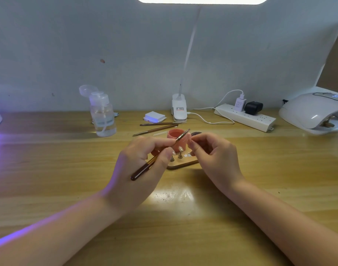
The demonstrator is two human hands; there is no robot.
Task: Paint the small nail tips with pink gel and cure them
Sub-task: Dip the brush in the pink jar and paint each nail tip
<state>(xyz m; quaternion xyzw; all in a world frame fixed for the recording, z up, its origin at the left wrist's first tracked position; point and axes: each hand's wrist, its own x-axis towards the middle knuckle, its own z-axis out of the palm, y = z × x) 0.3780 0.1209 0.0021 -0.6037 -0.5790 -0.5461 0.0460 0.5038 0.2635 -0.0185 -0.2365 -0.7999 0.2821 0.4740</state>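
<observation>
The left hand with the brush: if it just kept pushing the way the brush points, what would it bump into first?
Most likely the nail tip pinched by the right hand: the brush in the left hand already ends there. Behind it stands the pink gel jar, though depth is unclear.

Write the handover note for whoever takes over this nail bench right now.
Left hand grips the brush, its tip raised toward the right hand.
Right hand pinches a nail tip against the brush tip.
Open pink gel jar stands just behind the hands; wooden stand with more tips sits in front of it.
Curing lamp is at far right on the table.
Done: cannot tell how many tips are painted.
Left: finish painting, then cure.
</observation>
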